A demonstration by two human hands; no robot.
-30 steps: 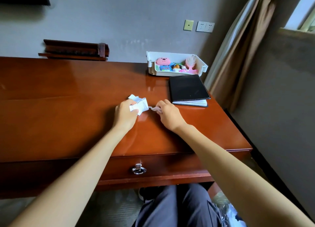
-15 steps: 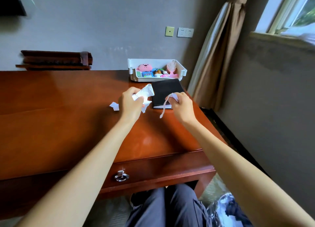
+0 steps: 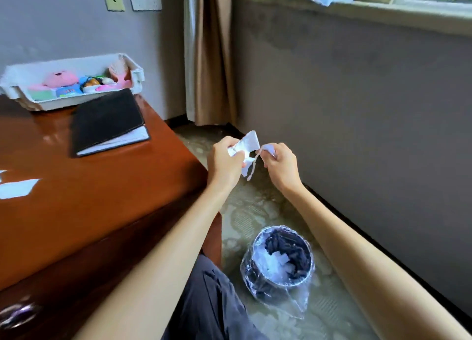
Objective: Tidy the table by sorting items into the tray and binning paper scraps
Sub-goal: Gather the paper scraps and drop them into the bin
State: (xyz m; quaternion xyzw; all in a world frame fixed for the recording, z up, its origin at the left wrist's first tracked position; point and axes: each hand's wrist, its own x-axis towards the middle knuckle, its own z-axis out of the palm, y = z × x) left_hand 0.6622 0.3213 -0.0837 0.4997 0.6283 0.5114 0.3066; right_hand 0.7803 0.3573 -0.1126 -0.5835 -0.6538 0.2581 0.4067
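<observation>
My left hand (image 3: 224, 164) grips crumpled white paper scraps (image 3: 246, 143) beyond the right edge of the wooden table (image 3: 102, 199). My right hand (image 3: 281, 166) is closed on a thin paper strip (image 3: 252, 167) that dangles between the two hands. Both hands hover over the floor, up and away from a small round bin (image 3: 279, 259) lined with a clear bag and holding white scraps. The white tray (image 3: 74, 102) at the table's far end holds a pink toy and several small items. One more white scrap (image 3: 16, 188) lies on the table at the left.
A black notebook (image 3: 108, 121) lies on the table in front of the tray. A curtain (image 3: 209, 53) hangs in the corner, and a grey wall under a window runs along the right. My dark trouser leg (image 3: 212, 304) is beside the bin. A drawer handle (image 3: 18, 314) shows at lower left.
Both hands lifted the paper off the table and swung right, past the table's edge, to above the floor. The view turned right and the bin came fully into sight.
</observation>
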